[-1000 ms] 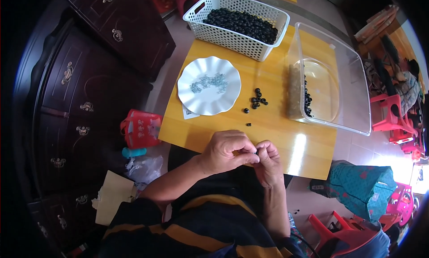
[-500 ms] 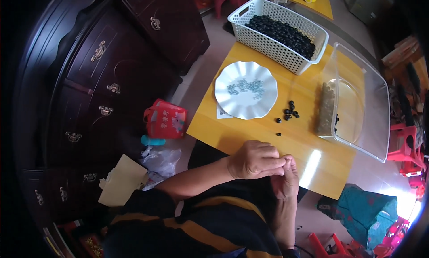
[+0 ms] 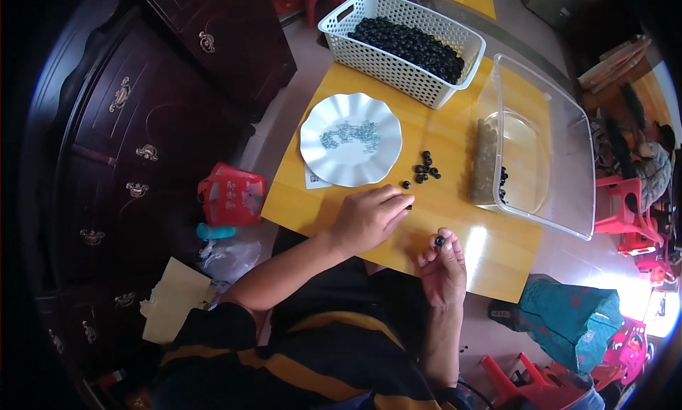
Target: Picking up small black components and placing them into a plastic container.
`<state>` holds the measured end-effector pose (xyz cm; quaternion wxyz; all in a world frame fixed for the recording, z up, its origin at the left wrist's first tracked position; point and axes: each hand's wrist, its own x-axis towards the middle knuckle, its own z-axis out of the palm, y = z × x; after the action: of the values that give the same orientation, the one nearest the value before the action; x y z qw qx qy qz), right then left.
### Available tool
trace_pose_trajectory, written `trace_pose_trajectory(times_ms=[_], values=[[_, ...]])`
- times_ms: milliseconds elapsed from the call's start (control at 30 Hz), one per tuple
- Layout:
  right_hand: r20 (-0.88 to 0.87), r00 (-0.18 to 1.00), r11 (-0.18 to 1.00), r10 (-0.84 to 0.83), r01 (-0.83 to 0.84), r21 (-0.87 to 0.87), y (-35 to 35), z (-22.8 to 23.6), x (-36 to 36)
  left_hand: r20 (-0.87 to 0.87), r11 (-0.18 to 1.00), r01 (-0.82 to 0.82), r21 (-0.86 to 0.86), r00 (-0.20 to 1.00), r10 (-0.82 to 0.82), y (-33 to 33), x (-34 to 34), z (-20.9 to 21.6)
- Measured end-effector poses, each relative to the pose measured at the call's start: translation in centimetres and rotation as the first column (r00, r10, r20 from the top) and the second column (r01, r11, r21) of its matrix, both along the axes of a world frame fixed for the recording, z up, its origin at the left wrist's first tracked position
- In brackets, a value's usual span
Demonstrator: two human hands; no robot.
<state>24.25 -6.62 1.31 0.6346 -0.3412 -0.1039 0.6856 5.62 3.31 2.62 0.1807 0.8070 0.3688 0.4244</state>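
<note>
My right hand [image 3: 442, 268] pinches a small black ring-shaped part [image 3: 440, 241] between thumb and fingertips, just above the yellow table [image 3: 355, 200]. My left hand [image 3: 368, 214] rests on the table with its fingers curled, fingertips touching down beside a lone black part [image 3: 406, 185]. A small heap of black parts [image 3: 425, 167] lies just beyond. A white scalloped plate [image 3: 351, 140] with tiny silvery pieces sits to the left of the heap.
A white lattice basket [image 3: 402, 46] full of black parts stands at the table's far edge. A clear plastic tub [image 3: 538, 144] holds a few parts at the right. Dark wooden drawers [image 3: 135, 133], a red bag [image 3: 231, 194] and pink stools [image 3: 625, 211] surround the table.
My hands were joined together over the table's near edge; now they are apart. The left has reached forward to the table top, the right keeps a black part.
</note>
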Motion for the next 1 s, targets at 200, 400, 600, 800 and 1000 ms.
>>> trace_pose_trajectory(times_ms=[200, 400, 600, 800, 1000], values=[[0.011, 1.0, 0.999, -0.024, 0.024, -0.038, 0.2, 0.0, 0.6, -0.313, 0.994, 0.059, -0.091, 0.946, -0.085, 0.7, 1.3, -0.9], [-0.006, 1.0, 0.998, -0.007, 0.007, -0.057, 0.4, -0.2, 0.6, -0.36, 0.979, 0.134, -0.155, 0.915, -0.182, 0.8, 1.4, -1.0], [-0.057, 0.998, 0.999, 0.028, -0.029, -0.016, 0.5, 0.2, 0.0, 0.337, 0.888, 0.276, -0.368, 0.93, -0.149, -1.2, 0.9, 3.1], [-0.082, 0.995, 0.998, 0.06, -0.057, 0.041, 0.7, 0.7, -0.9, 0.302, 0.932, 0.288, -0.22, 0.929, -0.216, -1.7, 1.1, 2.9], [-0.055, 0.997, 0.994, 0.062, -0.056, 0.091, 0.5, 0.1, -1.1, 0.246, 0.948, 0.267, -0.175, 0.944, -0.22, -1.9, 1.0, 3.0]])
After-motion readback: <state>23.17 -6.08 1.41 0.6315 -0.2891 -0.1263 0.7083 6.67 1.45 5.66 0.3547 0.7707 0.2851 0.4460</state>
